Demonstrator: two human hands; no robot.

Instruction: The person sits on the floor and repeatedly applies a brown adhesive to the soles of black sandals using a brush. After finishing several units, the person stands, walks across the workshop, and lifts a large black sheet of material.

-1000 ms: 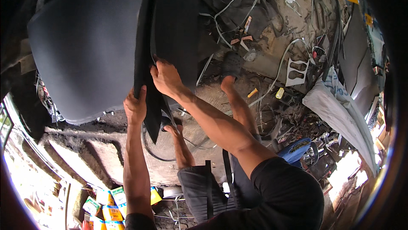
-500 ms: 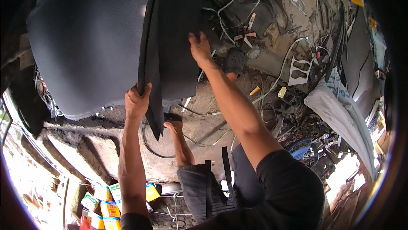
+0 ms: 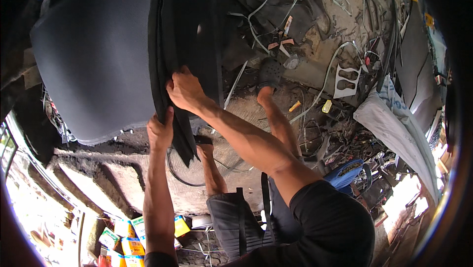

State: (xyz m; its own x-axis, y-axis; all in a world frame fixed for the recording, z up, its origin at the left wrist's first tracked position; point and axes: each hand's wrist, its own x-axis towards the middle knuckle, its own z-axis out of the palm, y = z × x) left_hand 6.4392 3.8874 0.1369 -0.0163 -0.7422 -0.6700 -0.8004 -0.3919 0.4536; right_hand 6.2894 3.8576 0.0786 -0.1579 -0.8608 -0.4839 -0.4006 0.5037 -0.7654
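Observation:
A large black sheet [image 3: 93, 65], which looks like foam or rubber, spreads over the upper left. Its right part stands up in long folded layers [image 3: 204, 45], with a pointed end hanging near my foot. My left hand [image 3: 160, 131] is closed round the lower edge of the fold, thumb on the near side. Just above and to the right, my right hand [image 3: 186, 89] has its fingers curled on the folded layers. Its fingertips are partly hidden behind the hand.
My shoe [image 3: 270, 73] rests on the dirty floor right of the sheet. Pale straps [image 3: 322, 87], a white cut-out piece [image 3: 347, 81] and scraps lie about. A white sack [image 3: 389, 121] lies at the right, a blue item [image 3: 345, 172] below it. Small coloured boxes [image 3: 132, 246] sit lower left.
My right hand has moved left and down from the sheet's far right edge to the fold beside my left hand. The folded layers have drawn together and shifted left.

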